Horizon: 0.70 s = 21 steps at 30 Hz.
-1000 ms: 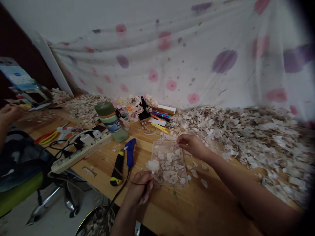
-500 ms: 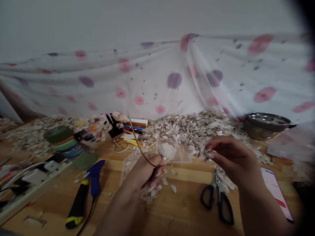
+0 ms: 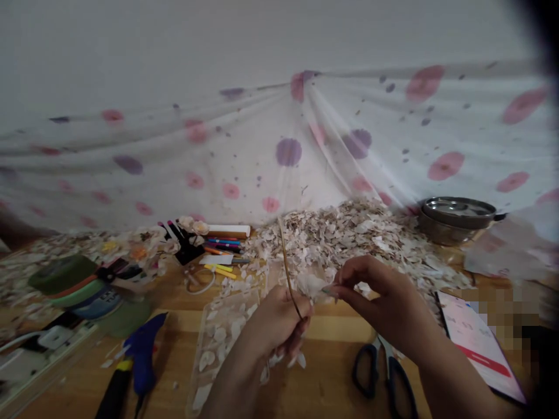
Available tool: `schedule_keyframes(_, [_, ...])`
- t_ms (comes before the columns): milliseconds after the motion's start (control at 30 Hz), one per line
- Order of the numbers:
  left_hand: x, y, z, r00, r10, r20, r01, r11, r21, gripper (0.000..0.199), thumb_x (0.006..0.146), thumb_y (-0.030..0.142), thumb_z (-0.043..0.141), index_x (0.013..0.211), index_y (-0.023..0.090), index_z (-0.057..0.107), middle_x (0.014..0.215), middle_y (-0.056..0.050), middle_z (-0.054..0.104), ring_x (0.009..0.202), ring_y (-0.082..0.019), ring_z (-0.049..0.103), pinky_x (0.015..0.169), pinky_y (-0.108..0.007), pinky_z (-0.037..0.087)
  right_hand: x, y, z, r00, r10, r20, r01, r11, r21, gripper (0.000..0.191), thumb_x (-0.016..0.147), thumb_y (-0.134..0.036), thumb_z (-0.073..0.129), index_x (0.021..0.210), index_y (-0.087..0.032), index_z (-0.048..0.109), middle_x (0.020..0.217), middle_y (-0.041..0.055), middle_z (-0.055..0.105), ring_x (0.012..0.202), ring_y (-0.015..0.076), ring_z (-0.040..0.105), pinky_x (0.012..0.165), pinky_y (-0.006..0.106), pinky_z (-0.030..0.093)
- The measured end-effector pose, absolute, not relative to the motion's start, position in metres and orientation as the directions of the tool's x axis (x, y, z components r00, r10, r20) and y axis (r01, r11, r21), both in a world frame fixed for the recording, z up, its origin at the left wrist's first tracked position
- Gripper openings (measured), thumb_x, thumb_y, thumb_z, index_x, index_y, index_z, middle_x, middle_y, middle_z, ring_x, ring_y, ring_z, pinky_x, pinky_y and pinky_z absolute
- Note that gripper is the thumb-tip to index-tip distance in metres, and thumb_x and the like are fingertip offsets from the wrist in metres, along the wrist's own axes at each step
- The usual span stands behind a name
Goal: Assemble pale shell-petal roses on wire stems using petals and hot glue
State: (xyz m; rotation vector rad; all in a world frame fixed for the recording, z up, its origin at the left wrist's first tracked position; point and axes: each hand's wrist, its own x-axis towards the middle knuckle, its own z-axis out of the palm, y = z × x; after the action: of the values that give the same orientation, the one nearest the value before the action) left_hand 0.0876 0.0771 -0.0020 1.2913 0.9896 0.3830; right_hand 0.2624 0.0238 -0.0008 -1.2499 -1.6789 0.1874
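Note:
My left hand (image 3: 286, 320) is closed around a thin brownish stem (image 3: 286, 265), which slants up past the knuckles. Just beyond its fingers is a white petalled flower (image 3: 310, 284), partly hidden by the hand. My right hand (image 3: 382, 297) pinches thumb and finger together at the flower's right edge; what lies between the fingertips is too small to make out. Below the left hand, white petal-like flakes (image 3: 300, 361) show on the wood. Under the right hand lie dark-handled scissors (image 3: 372, 355). A clear tray (image 3: 198, 343) holding white flakes sits left of the left wrist.
A large heap of pale flakes (image 3: 349, 233) spreads along the back. At left are a blue glue gun (image 3: 142, 355), a black-yellow handle (image 3: 116, 390), a green jar (image 3: 65, 279) and a power strip (image 3: 65, 366). A phone (image 3: 476, 343) and steel pan (image 3: 458, 215) are at right.
My right hand has moved left, from apart to the flower's edge. The stem in my left hand stands more upright. The view has shifted, so items at left sit farther left.

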Motion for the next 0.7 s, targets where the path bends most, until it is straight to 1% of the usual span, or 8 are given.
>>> schedule_keyframes(167, [0.0849, 0.0822, -0.0003, 0.543, 0.728, -0.42, 0.35, 0.259, 0.9, 0.037, 0.069, 0.037, 0.052, 0.038, 0.021, 0.039, 0.024, 0.005, 0.036, 0.02, -0.006, 0.031, 0.025, -0.017, 0.012, 0.2589, 0.0263, -0.0053, 0.004, 0.833, 0.553, 0.699, 0.393, -0.598, 0.012, 0.084, -0.024, 0.064, 0.081, -0.023, 0.052, 0.068, -0.0036, 0.061, 0.059, 0.0112, 0.058, 0.054, 0.021, 0.047])
schedule_keyframes(300, [0.0853, 0.0835, -0.0004, 0.538, 0.708, -0.457, 0.402, 0.261, 0.878, 0.032, 0.066, 0.033, 0.05, 0.039, 0.02, 0.041, 0.024, 0.004, 0.038, 0.019, -0.006, 0.031, 0.024, -0.016, 0.013, 0.2572, 0.0248, -0.0046, -0.012, 0.876, 0.482, 0.74, 0.332, -0.584, 0.009, 0.086, -0.023, 0.061, 0.083, -0.023, 0.052, 0.07, -0.0034, 0.062, 0.061, 0.0118, 0.06, 0.056, 0.022, 0.047])
schedule_keyframes(433, [0.0867, 0.0851, -0.0018, 0.534, 0.699, -0.475, 0.431, 0.258, 0.865, 0.025, 0.063, 0.026, 0.046, 0.039, 0.02, 0.041, 0.024, 0.004, 0.038, 0.018, -0.007, 0.03, 0.023, -0.016, 0.014, 0.2556, 0.026, -0.0037, -0.025, 0.875, 0.483, 0.762, 0.33, -0.558, 0.007, 0.086, -0.021, 0.059, 0.09, -0.024, 0.054, 0.072, -0.0037, 0.065, 0.062, 0.0123, 0.062, 0.057, 0.022, 0.047])
schedule_keyframes(567, [0.0856, 0.0862, -0.004, 0.527, 0.707, -0.471, 0.428, 0.257, 0.866, 0.024, 0.062, 0.025, 0.041, 0.038, 0.021, 0.04, 0.024, 0.005, 0.035, 0.02, -0.007, 0.036, 0.022, -0.015, 0.015, 0.2539, 0.0288, -0.0048, -0.044, 0.857, 0.513, 0.781, 0.35, -0.517, 0.016, 0.086, -0.017, 0.056, 0.1, -0.025, 0.054, 0.073, -0.0043, 0.066, 0.062, 0.0119, 0.064, 0.057, 0.022, 0.047])
schedule_keyframes(700, [0.0837, 0.0862, -0.0047, 0.525, 0.7, -0.484, 0.443, 0.26, 0.858, 0.023, 0.061, 0.023, 0.042, 0.039, 0.02, 0.041, 0.025, 0.006, 0.036, 0.02, -0.008, 0.035, 0.022, -0.016, 0.016, 0.2532, 0.0291, -0.0066, -0.07, 0.843, 0.533, 0.799, 0.368, -0.476, 0.021, 0.085, -0.014, 0.057, 0.103, -0.025, 0.054, 0.072, -0.0047, 0.066, 0.06, 0.0122, 0.064, 0.056, 0.022, 0.047])
